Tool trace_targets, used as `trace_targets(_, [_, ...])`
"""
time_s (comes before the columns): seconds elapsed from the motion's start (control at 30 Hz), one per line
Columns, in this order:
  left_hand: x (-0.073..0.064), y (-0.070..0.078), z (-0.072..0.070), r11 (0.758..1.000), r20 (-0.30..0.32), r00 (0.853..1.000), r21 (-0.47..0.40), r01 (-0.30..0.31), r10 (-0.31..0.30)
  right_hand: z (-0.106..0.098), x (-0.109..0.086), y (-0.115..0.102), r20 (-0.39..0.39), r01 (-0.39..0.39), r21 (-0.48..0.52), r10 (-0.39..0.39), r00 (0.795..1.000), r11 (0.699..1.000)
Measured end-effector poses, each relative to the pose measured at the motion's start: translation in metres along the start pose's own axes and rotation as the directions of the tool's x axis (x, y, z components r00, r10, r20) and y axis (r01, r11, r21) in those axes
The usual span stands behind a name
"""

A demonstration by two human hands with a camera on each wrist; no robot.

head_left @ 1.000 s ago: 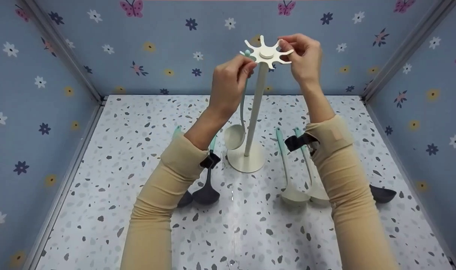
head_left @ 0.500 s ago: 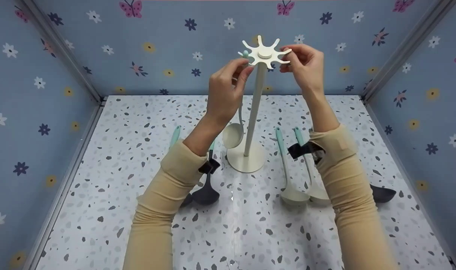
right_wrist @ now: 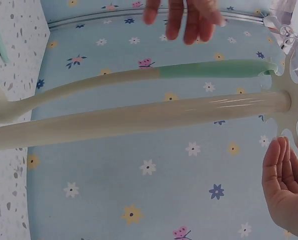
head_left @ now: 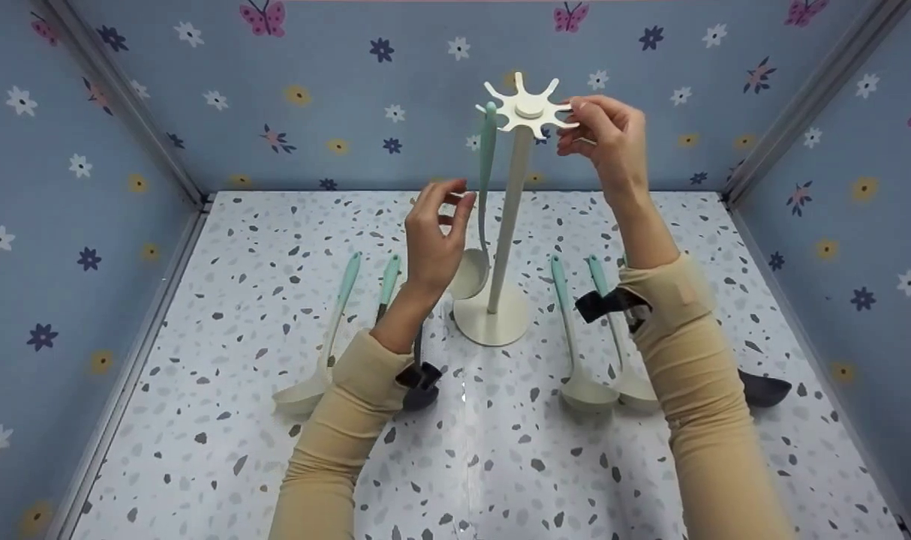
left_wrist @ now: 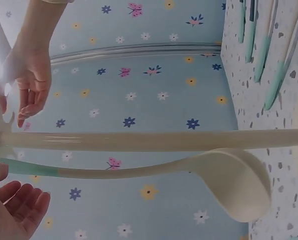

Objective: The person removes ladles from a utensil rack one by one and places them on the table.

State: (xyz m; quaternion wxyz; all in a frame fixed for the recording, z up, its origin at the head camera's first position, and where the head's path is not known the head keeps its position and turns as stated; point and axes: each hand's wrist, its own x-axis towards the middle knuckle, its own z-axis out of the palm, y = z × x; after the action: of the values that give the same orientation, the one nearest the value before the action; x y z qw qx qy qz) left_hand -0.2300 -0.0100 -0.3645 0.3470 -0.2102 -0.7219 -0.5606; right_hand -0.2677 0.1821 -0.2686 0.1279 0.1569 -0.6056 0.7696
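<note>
A cream ladle [head_left: 470, 274] with a mint-green handle hangs bowl-down from one prong of a cream utensil stand [head_left: 512, 195]. Its handle end is hooked at the star-shaped top, as the right wrist view shows on the green handle [right_wrist: 213, 69]. My left hand [head_left: 434, 244] is just left of the ladle's stem, fingers loosely bent and holding nothing. Thumb and forefinger of my right hand [head_left: 605, 139] pinch a prong on the right side of the stand's top [head_left: 529, 109]. The stand's round base [head_left: 491, 319] rests on the table.
Left of the stand lie a cream ladle [head_left: 302, 394] and dark ladles [head_left: 422, 397], partly behind my left arm. To the right are two cream ladles [head_left: 589, 394] and another dark ladle [head_left: 765, 388], partly behind my right arm. Flowered walls [head_left: 425, 75] enclose the table.
My left hand has let go of the ladle handle and moved down and left. The stand's top has turned slightly, and my right hand has shifted to a prong on its right side.
</note>
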Motion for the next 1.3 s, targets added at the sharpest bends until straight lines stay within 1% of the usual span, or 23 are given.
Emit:
trace_targets(0.03, [-0.004,-0.004,0.001,1.0,0.004,1.0,-0.003,0.016,-0.016,0.0,0.001,0.001,0.003,0.008,-0.018,-0.008,1.0,1.0])
trace_targets(0.23, [-0.024,-0.023,0.01,0.994,0.028,0.995,-0.034,0.099,-0.099,0.004,0.005,0.002,-0.013,-0.018,-0.066,0.017,1.0,0.998])
trace_targets(0.27, [-0.027,-0.025,0.012,0.992,0.033,0.993,-0.042,0.117,-0.115,0.005,0.005,0.002,-0.019,-0.03,-0.065,0.029,0.999,0.997])
trace_targets(0.4, [-0.035,-0.035,0.017,0.981,0.059,0.981,-0.047,0.187,-0.184,0.008,0.006,0.002,-0.028,-0.036,-0.077,0.034,0.999,0.996])
trace_targets(0.5, [-0.04,-0.041,0.02,0.974,0.085,0.973,-0.05,0.22,-0.216,0.01,0.007,0.002,-0.038,-0.056,-0.067,0.054,0.998,0.996])
trace_targets(0.67, [-0.047,-0.051,0.025,0.966,0.118,0.964,-0.079,0.247,-0.237,0.011,0.009,0.004,-0.033,-0.072,-0.03,0.071,0.997,0.997])
trace_targets(0.87, [-0.051,-0.059,0.031,0.951,0.13,0.952,-0.103,0.292,-0.278,0.012,0.01,0.006,-0.004,-0.035,-0.003,0.035,0.999,0.999])
trace_targets(0.97, [-0.052,-0.062,0.035,0.941,0.136,0.946,-0.135,0.311,-0.293,0.012,0.01,0.006,-0.001,-0.027,0.0,0.027,1.0,1.0])
trace_targets(1.13, [-0.054,-0.066,0.04,0.929,0.133,0.948,-0.2,0.312,-0.29,0.012,0.01,0.003,0.001,-0.07,0.048,0.07,0.998,0.996])
trace_targets(1.2, [-0.056,-0.067,0.042,0.927,0.129,0.95,-0.216,0.307,-0.285,0.012,0.011,0.002,-0.001,-0.096,0.071,0.097,0.995,0.993])
trace_targets(1.3, [-0.057,-0.068,0.044,0.925,0.123,0.952,-0.23,0.303,-0.281,0.012,0.01,0.001,0.001,-0.124,0.075,0.124,0.992,0.989])
